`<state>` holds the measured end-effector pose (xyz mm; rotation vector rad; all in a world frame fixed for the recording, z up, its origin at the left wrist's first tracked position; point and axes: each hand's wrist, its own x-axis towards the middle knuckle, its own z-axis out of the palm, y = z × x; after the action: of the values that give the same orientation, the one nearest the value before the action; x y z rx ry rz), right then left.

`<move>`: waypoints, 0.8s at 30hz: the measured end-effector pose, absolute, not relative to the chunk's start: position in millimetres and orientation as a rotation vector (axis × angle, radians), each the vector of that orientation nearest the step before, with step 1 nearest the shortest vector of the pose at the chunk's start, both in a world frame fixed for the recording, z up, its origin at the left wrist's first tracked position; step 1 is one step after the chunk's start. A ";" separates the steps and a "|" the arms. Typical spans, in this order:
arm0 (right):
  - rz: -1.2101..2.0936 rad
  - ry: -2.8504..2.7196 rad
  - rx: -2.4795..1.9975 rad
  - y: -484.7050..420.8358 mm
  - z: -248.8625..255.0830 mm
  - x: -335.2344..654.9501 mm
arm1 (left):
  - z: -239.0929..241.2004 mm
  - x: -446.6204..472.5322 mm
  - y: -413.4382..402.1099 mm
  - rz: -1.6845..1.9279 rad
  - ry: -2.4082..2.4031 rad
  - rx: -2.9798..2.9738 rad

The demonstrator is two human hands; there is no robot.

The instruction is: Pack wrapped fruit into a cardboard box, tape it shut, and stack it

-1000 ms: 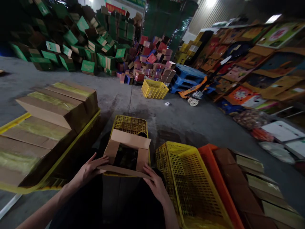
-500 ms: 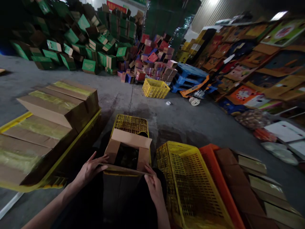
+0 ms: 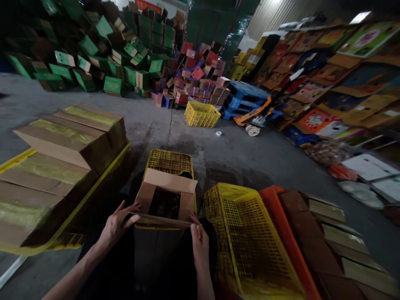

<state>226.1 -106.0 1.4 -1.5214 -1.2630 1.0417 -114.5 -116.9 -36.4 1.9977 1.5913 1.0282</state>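
Note:
In front of me a cardboard box (image 3: pixel 170 178) rests on an upturned-looking yellow crate (image 3: pixel 170 160). Its two side flaps are folded inward, and the far flap stands up. Dark contents, too dim to make out, show through the gap. My left hand (image 3: pixel 117 223) pinches the left end of the near flap between thumb and fingers. At the flap's right end, my right hand (image 3: pixel 199 239) grips the same edge. The near flap is raised toward me, seen almost edge-on.
A yellow crate (image 3: pixel 231 233) stands at my right, beside an orange crate (image 3: pixel 275 191) of cartons. Taped cartons (image 3: pixel 62 133) fill a yellow-rimmed crate at left. Farther off are another yellow crate (image 3: pixel 202 114), a pallet jack (image 3: pixel 254 114), blue pallets (image 3: pixel 243 93) and piled green boxes (image 3: pixel 112 84).
My right hand has turned slightly and closed around the flap's right end. The near flap looks a little more edge-on. My view has shifted slightly to the right.

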 end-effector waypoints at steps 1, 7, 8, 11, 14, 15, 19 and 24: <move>1.046 -1.249 -1.526 -105.2 0.9 225.8 | -36.5 -113.3 -116.7 1.036 1.602 1.992; 1.047 -1.170 -1.563 -102.2 -2.0 222.7 | -35.8 -106.2 -115.2 1.076 1.663 1.954; 1.047 -1.158 -1.557 -102.2 -2.0 221.8 | -35.6 -105.0 -115.4 1.077 1.673 1.951; 1.041 -1.120 -1.554 -101.8 -0.5 218.5 | -35.2 -101.5 -117.1 1.066 1.757 1.938; 1.026 -1.096 -1.594 -100.5 2.4 215.4 | -36.4 -97.9 -119.5 1.077 1.833 1.937; 1.020 -1.094 -1.611 -99.9 3.3 214.8 | -37.1 -96.6 -120.3 1.091 1.847 1.933; 0.991 -1.096 -1.671 -98.6 5.3 214.5 | -40.3 -91.0 -122.0 1.140 1.868 1.872; 0.938 -1.109 -1.693 -99.9 5.8 215.3 | -41.3 -81.8 -121.2 1.244 1.845 1.721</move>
<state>215.3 -99.9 5.8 -1.6930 -1.1090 0.9381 -81.8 -121.2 -41.3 1.7211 1.8448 1.2444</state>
